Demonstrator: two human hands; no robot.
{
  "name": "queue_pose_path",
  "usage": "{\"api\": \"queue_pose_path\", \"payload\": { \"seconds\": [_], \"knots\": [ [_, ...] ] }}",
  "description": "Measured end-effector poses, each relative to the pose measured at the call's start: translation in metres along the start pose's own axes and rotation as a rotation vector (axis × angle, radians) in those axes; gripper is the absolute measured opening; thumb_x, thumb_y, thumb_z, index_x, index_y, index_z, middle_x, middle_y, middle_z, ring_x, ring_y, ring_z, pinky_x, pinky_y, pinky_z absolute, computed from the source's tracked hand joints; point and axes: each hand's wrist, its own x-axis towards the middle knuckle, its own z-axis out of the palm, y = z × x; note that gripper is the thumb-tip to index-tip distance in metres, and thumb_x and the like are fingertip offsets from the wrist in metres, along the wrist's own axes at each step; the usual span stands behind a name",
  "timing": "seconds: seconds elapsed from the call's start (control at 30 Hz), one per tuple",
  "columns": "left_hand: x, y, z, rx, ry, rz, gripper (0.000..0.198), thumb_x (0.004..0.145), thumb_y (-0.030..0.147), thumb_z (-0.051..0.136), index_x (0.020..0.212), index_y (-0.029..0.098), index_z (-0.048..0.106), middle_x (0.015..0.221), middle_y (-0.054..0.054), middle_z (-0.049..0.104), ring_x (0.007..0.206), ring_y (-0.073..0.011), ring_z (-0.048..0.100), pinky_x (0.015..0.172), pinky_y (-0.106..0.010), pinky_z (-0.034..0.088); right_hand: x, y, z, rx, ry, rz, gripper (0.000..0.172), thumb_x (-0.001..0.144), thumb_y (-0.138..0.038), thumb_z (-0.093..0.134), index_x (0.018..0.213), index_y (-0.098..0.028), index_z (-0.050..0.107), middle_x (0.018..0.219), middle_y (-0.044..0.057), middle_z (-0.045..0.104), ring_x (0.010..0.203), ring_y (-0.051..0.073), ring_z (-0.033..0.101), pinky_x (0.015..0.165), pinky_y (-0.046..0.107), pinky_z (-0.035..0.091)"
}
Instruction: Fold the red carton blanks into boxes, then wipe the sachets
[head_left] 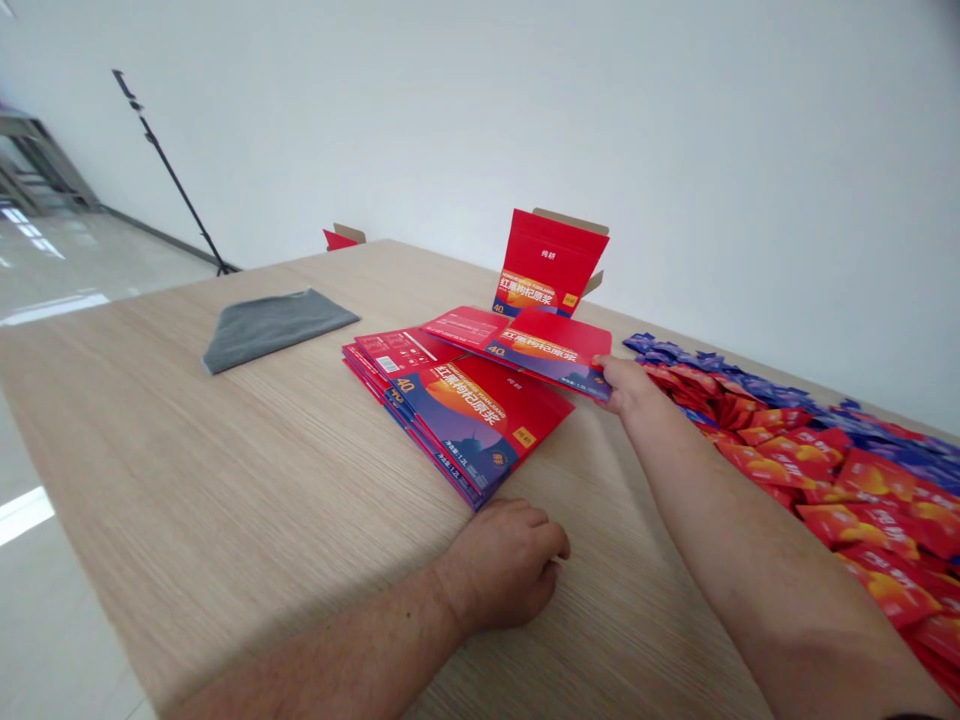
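Our right hand (616, 382) pinches a flat red-and-blue cardboard carton (529, 345), grip partly hidden underneath, our left hand (517, 562) half-curled, palm concealed, contents we can't tell

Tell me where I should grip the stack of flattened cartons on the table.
I'd pinch the stack at its near corner, coming from the near side: that corner points toward your left hand, while the carton in your right hand covers part of the far edge.

Bright, even light on the wall (390, 120); white glare on the floor (60, 255) left of the left hand (514, 562); faint shadow along its forearm (360, 650); packets (795, 465) right of the right hand (621, 382) look soft and stretched.
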Motion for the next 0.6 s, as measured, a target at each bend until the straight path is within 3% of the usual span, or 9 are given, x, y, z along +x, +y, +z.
{"api": "queue_pose_path", "payload": {
  "seconds": [0.13,0.4,0.6],
  "knots": [
    [0.000,-0.001,0.001,-0.020,-0.001,-0.007,0.020,0.089,0.020,0.059,0.104,0.021,0.072,0.099,-0.005,0.075,0.096,-0.0227,0.069,0.090,-0.036,0.054,0.015,-0.014,-0.010,0.100,0.075,0.095,0.041,0.099,-0.040,0.066,0.133,-0.019,0.061,0.133,0.011,0.064,0.113,0.025,0.066,0.094,0.047,0.059],
    [-0.001,-0.004,0.004,-0.057,0.028,-0.013,0.021,0.085,0.018,0.060,0.103,0.022,0.071,0.096,-0.003,0.074,0.092,-0.0216,0.069,0.086,-0.035,0.054,0.055,-0.041,-0.002,0.208,0.142,0.113,0.040,0.099,-0.040,0.066,0.133,-0.019,0.061,0.134,0.011,0.064,0.113,0.025,0.066,0.094,0.047,0.059],
    [-0.002,-0.004,0.004,-0.070,0.018,-0.026,0.022,0.085,0.017,0.059,0.103,0.022,0.071,0.096,-0.003,0.075,0.093,-0.0218,0.069,0.088,-0.036,0.054,0.066,-0.035,-0.008,0.231,0.167,0.121,0.040,0.099,-0.040,0.067,0.133,-0.019,0.061,0.133,0.010,0.064,0.113,0.025,0.066,0.094,0.048,0.059]
  ]
}}
